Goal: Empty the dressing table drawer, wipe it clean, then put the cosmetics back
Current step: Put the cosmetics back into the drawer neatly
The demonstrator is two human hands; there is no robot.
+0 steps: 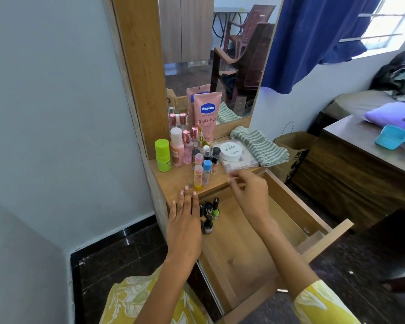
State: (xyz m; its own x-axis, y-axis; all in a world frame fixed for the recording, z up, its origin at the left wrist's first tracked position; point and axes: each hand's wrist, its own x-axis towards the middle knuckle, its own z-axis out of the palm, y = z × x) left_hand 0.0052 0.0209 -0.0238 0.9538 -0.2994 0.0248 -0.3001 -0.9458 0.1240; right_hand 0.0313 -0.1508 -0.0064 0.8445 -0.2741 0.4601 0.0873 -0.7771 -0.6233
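The left hand (184, 219) was held flat, fingers straight and together, nothing grasped, with the fingertips (187, 188) reaching the front edge of the dressing table top (173, 181). The right hand (250, 190) was kept loosely curled above the back of the drawer, thumb and forefinger nearly meeting (whether anything tiny was pinched there couldn't be made out, it was blurred).

Just under the left hand, a small cluster of nail polish bottles (208, 213) was seen in the back left corner of the open drawer (243, 249), one green, the others dark. The rest of the drawer's wooden floor was showing, and a clear plastic tray (297, 228) was sat along its right side.

On the top, the remaining cosmetics were crowded: lip balm sticks (198, 176) nearest the fingers, small spray bottles behind them, a lime green roll-on (162, 155) at the left, rose-capped bottles, and a pink Vaseline tube (206, 115) leaned against the mirror (232, 54). A white round jar (230, 151) was placed on a flat clear case, and a striped green cloth (258, 146) was lying just beside that.

A blue curtain (313, 38) was hung further right.
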